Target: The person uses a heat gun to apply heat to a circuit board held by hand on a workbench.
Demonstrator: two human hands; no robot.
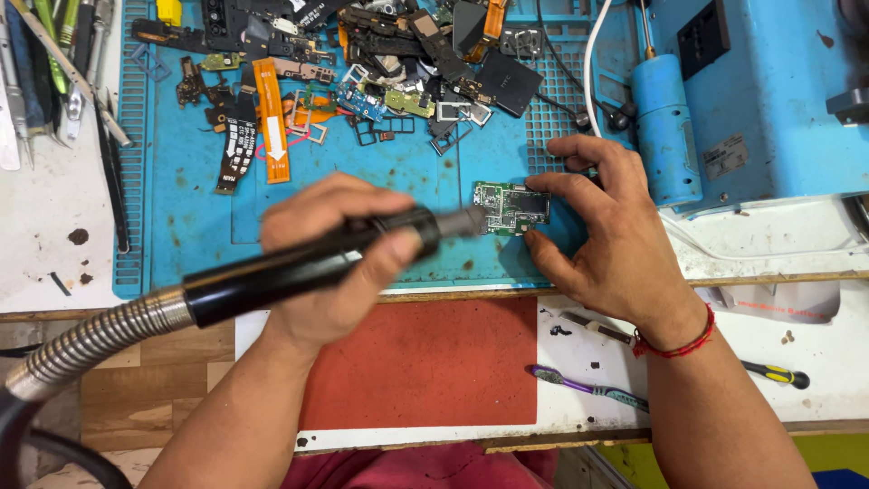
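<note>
Left hand: my left hand (335,258) is wrapped tight around the black handle of a hot-air wand (308,263), forearm coming up from the near edge, wrist turned so the nozzle points right and slightly away.
Hose: the wand's ribbed metal hose (90,340) trails off low to my left, near me.
Right hand: my right hand (602,226) rests palm-down, fingers spread; thumb and forefinger pinch the right edge of a small green circuit board (510,207).
Board: it lies flat on the blue work mat (199,217), just beyond the near lip of the tabletop (787,258).
Nozzle: its tip sits right at the board's left edge; contact I cannot tell.
Risk, near: I judge my fingertips too close to the nozzle; a drift right could scorch them.
Risk, board: held by one edge only, it could pivot or slide.
Risk, far: loose phone parts (362,72) heaped at the mat's back could be disturbed by the airflow.
</note>
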